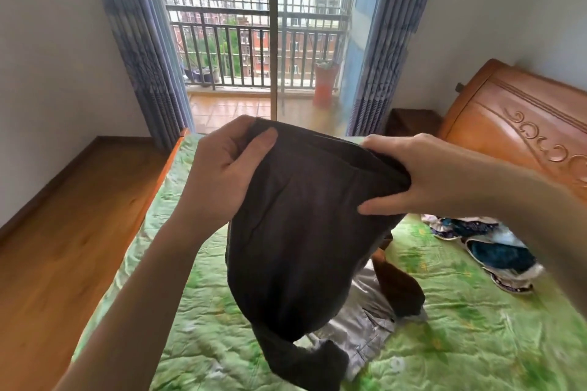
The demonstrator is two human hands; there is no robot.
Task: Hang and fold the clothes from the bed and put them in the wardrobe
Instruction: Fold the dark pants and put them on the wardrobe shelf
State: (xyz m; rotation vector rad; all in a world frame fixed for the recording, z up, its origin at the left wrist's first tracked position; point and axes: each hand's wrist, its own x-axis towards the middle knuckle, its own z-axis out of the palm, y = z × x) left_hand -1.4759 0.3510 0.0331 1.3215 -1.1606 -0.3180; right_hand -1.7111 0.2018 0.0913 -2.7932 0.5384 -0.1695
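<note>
The dark garment (pixel 298 225) hangs straight down from both grips, its top edge stretched between them and its long axis running from that edge to the bunched lower end, which trails onto the bed (pixel 460 343) below. The left hand (pixel 222 168) pinches one top corner, thumb over the cloth; the right hand (pixel 413 174) clutches the other, fingers curled round the bunched edge. Under the hanging end lies a grey garment (pixel 365 324). Beyond the right grip sits a pile (pixel 495 251) of clothes. Both hands seem equally near.
</note>
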